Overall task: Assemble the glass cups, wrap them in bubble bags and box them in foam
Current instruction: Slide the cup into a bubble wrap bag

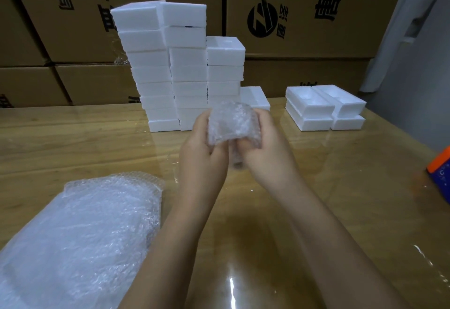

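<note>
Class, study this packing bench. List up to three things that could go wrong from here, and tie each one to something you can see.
1. The bubble-wrapped bundle is held in mid-air by the left hand and right hand over the hard table; a slip could crack any glass inside.
2. The foam box stack just behind leans; a nudge might topple it.
3. The wrap's lower end looks loose, so contents might slide out.
</note>
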{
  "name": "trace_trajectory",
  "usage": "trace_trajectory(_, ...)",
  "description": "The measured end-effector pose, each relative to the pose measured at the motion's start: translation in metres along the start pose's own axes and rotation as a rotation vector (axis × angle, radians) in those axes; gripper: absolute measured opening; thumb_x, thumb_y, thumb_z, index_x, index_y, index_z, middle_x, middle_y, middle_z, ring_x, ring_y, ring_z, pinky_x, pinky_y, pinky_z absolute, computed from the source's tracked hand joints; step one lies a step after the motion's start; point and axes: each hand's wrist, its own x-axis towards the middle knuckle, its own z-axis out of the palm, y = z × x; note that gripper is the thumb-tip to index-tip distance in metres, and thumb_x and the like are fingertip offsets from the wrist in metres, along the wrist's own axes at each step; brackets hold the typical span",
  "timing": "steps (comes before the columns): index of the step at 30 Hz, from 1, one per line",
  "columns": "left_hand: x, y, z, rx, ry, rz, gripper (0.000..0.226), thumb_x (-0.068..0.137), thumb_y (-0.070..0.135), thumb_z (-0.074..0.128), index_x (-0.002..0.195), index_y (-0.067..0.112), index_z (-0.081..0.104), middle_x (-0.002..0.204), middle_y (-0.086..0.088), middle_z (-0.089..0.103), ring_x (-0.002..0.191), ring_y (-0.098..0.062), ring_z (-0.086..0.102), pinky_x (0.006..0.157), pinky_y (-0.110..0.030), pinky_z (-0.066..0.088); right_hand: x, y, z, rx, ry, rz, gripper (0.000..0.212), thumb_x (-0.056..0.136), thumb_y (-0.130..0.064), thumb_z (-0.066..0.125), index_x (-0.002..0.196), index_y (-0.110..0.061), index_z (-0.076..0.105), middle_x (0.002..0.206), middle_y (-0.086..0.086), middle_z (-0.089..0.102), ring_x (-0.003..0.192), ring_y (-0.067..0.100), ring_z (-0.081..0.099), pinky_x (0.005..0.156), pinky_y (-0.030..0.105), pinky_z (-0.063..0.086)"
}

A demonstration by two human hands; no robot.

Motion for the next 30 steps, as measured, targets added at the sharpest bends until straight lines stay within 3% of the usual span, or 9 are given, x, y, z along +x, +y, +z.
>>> trace_trajectory(2,0.002,-0.003,-0.002,0.131,-0.079,0.051,0.034,0.087,0.022,0.056,0.121,0.021,0.055,0.11,0.02,0.06,0.104,0.001,0.056,0.079,-0.009,0.043,0.001,0.002,-0.005,-0.111,0.058,-0.038,0.032,0.087,-0.016,0.058,0.114,-0.028,0.047,0.098,-0.018,0.057,0.085,0.004,0.057,0.062,0.018,0.044)
trace_trajectory(6,0.0,0.004,-0.007,0.42,-0.174,0.307,0.085,0.082,0.016,0.066,0.151,0.017,0.017,0.155,-0.001,0.028,0.138,-0.01,0.03,0.099,-0.011,0.031,0.0,0.003,-0.011,-0.429,0.135,-0.136,0.035,0.082,-0.006,0.057,0.106,-0.028,0.045,0.097,-0.015,0.053,0.076,0.012,0.052,0.059,0.017,0.039)
trace_trajectory(9,-0.004,0.007,-0.001,0.56,-0.197,0.35,0.074,0.087,0.01,0.061,0.15,0.005,0.021,0.151,-0.012,0.035,0.136,-0.023,0.038,0.103,-0.028,0.038,-0.002,0.0,-0.009,-0.615,0.116,-0.241,0.036,0.081,-0.005,0.057,0.109,-0.025,0.047,0.1,-0.011,0.053,0.073,0.014,0.046,0.052,0.016,0.031)
trace_trajectory(12,-0.001,0.001,-0.002,0.398,-0.239,0.211,0.073,0.089,0.011,0.06,0.15,0.01,0.019,0.149,-0.004,0.036,0.127,-0.002,0.034,0.092,0.001,0.022,-0.003,-0.003,-0.009,-0.614,0.097,-0.31,0.042,0.077,-0.002,0.061,0.113,-0.022,0.051,0.105,-0.01,0.055,0.079,0.015,0.051,0.051,0.025,0.032)
trace_trajectory(14,0.002,-0.003,-0.004,0.309,-0.209,0.19,0.067,0.084,0.0,0.061,0.145,0.011,0.033,0.136,-0.001,0.045,0.105,0.008,0.038,0.081,0.008,0.025,-0.004,-0.004,-0.008,-0.561,0.071,-0.328,0.05,0.075,0.0,0.063,0.118,-0.023,0.052,0.111,-0.011,0.057,0.088,0.014,0.055,0.06,0.027,0.038)
trace_trajectory(18,0.003,-0.008,-0.004,0.221,-0.047,0.167,0.047,0.081,-0.01,0.055,0.124,0.006,0.05,0.11,0.0,0.056,0.091,-0.007,0.051,0.075,-0.002,0.036,-0.005,-0.008,-0.009,-0.362,-0.055,-0.291,0.067,0.077,-0.008,0.064,0.138,-0.027,0.041,0.131,-0.012,0.051,0.111,0.008,0.051,0.085,0.025,0.045)
trace_trajectory(22,0.005,-0.008,-0.006,0.067,0.081,0.027,0.045,0.078,-0.005,0.056,0.113,0.023,0.05,0.092,0.019,0.055,0.082,0.001,0.054,0.067,-0.003,0.037,-0.006,-0.009,-0.013,-0.376,-0.157,-0.209,0.065,0.086,-0.034,0.056,0.145,-0.029,0.029,0.14,-0.013,0.04,0.127,0.009,0.038,0.107,0.04,0.034)
trace_trajectory(27,-0.003,-0.007,0.004,0.095,0.09,0.098,0.044,0.078,0.001,0.055,0.122,0.008,0.052,0.108,-0.001,0.06,0.094,-0.018,0.057,0.075,-0.011,0.04,-0.003,-0.005,-0.011,-0.538,-0.057,-0.205,0.022,0.088,-0.03,0.055,0.106,-0.023,0.046,0.083,-0.018,0.042,0.096,0.013,0.045,0.072,0.029,0.035)
trace_trajectory(30,-0.006,-0.003,0.009,0.061,0.043,0.089,0.047,0.079,0.003,0.054,0.125,0.006,0.049,0.113,-0.004,0.058,0.1,-0.022,0.056,0.08,-0.018,0.043,-0.002,-0.003,-0.011,-0.526,0.016,-0.211,0.02,0.087,-0.027,0.06,0.098,-0.023,0.043,0.076,-0.019,0.035,0.087,0.013,0.044,0.067,0.029,0.033)
